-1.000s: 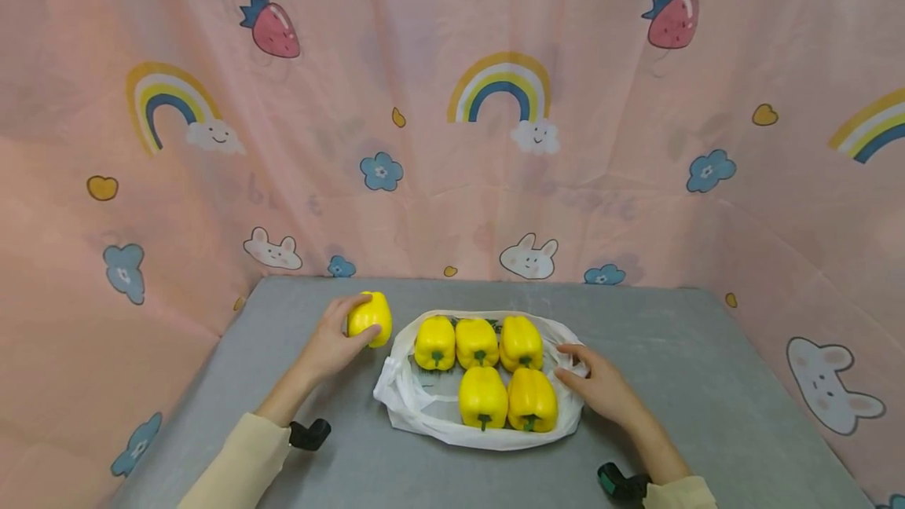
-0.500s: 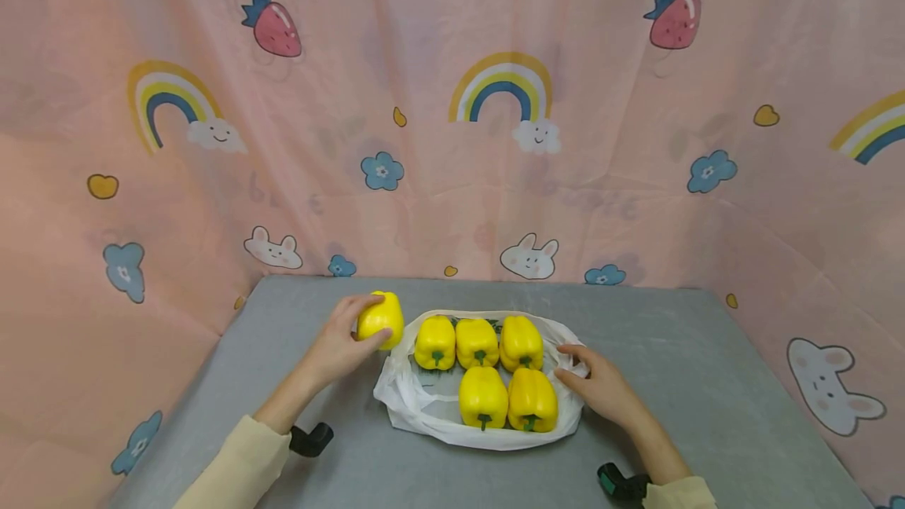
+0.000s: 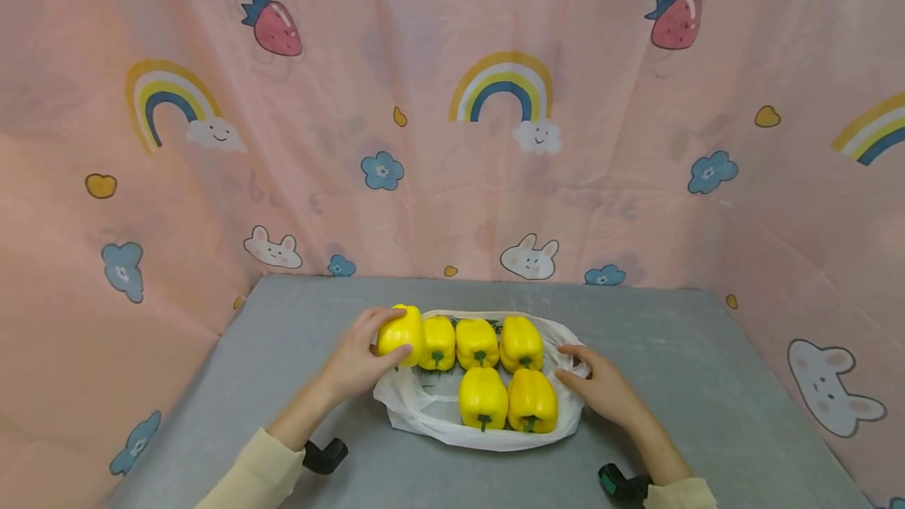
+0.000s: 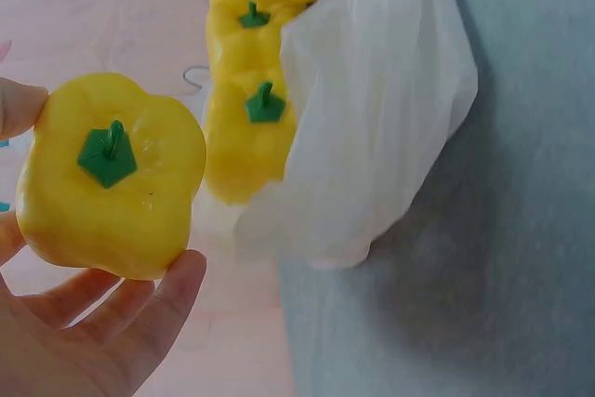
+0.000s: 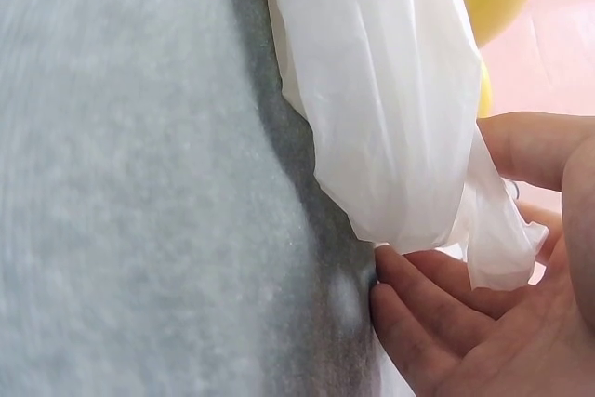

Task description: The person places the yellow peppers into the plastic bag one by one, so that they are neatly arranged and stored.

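Observation:
My left hand [image 3: 357, 360] grips a yellow bell pepper [image 3: 400, 331] just above the left rim of a white plastic bag [image 3: 413, 407], touching the nearest pepper inside. In the left wrist view the held pepper [image 4: 112, 174] shows its green stem, with fingers [image 4: 139, 323] curled under it and the bag [image 4: 372, 109] to its right. Several yellow peppers [image 3: 484, 395] lie in the bag in two rows. My right hand [image 3: 597, 385] holds the bag's right edge; in the right wrist view the thumb and fingers [image 5: 437, 323] pinch the white plastic [image 5: 390, 109].
The bag lies on a grey table [image 3: 707, 383] enclosed at the back and sides by a pink patterned curtain [image 3: 452, 179]. Black wrist mounts [image 3: 325, 454] sit near the front edge. Bare grey surface stretches left and right of the bag.
My left hand has carried the yellow pepper to the right, from the table left of the bag to the bag's left rim. The right hand and bag have stayed put.

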Demonstrator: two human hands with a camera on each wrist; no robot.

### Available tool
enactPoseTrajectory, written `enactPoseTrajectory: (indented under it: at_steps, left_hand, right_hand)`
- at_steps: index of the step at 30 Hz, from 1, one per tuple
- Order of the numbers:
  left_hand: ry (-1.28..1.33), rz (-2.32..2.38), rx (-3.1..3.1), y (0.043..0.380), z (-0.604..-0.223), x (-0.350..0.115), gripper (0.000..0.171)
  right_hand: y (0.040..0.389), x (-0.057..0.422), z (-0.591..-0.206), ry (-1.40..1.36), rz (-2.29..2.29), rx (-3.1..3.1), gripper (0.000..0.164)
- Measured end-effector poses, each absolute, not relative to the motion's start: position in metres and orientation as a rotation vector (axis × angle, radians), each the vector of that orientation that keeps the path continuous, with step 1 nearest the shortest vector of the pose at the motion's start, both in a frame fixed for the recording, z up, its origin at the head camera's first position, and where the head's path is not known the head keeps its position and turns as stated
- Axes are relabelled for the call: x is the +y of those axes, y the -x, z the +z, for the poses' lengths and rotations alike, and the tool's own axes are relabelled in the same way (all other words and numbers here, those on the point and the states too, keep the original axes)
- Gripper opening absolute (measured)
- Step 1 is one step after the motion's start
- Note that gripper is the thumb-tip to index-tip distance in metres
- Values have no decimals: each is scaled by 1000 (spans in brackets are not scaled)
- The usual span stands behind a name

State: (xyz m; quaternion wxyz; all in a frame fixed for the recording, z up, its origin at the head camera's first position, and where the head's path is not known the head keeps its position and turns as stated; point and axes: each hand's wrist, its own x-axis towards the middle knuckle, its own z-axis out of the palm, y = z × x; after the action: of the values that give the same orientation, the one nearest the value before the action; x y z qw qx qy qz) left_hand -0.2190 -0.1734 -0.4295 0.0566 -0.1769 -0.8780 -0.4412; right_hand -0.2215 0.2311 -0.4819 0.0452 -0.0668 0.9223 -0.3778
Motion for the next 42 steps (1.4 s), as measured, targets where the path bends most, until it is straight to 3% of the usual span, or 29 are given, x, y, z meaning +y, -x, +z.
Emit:
enactPoseTrajectory:
  at_steps: [42]
  left_hand:
    - [629, -1407, -2814, 191, -463, -143, 53]
  right_hand:
    - [221, 232, -481, 189, -1156, 2819, 53]
